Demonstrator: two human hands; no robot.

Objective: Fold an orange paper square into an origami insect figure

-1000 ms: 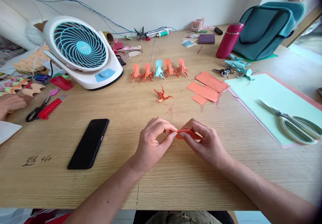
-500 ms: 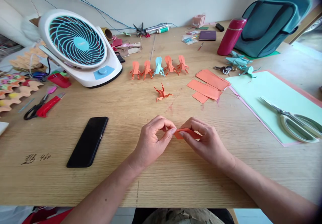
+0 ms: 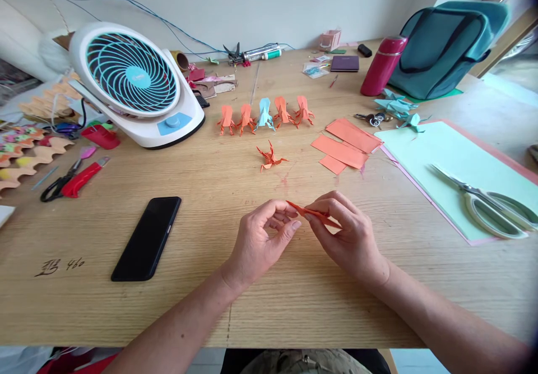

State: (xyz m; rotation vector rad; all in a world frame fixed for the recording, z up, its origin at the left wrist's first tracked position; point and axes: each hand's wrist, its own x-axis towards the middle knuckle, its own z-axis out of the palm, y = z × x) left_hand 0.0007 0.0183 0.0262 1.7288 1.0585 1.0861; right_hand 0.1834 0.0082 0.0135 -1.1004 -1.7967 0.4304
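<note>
My right hand (image 3: 347, 236) pinches a narrow folded piece of orange paper (image 3: 303, 211) between thumb and fingers, just above the table. The paper's pointed left end sticks out towards my left hand (image 3: 267, 236). That hand is open, its thumb apart from its curled fingers, with the index fingertip at the paper's tip; whether it touches is hard to tell. Beyond the hands lies an orange folded paper figure (image 3: 271, 158) with thin limbs. Behind it stands a row of folded figures, several orange and one light blue (image 3: 264, 113).
Orange paper strips (image 3: 341, 148) lie right of centre. Scissors (image 3: 491, 200) rest on pale green sheets (image 3: 441, 180). To the left are a black phone (image 3: 146, 238), a red cutter (image 3: 84, 178) and a white fan (image 3: 138, 82). A pink bottle (image 3: 383, 67) and teal bag (image 3: 448, 51) stand back right.
My left thumb and index finger have parted from the paper's left end. The paper has turned, its left tip now pointing up and left. The right hand keeps its pinch.
</note>
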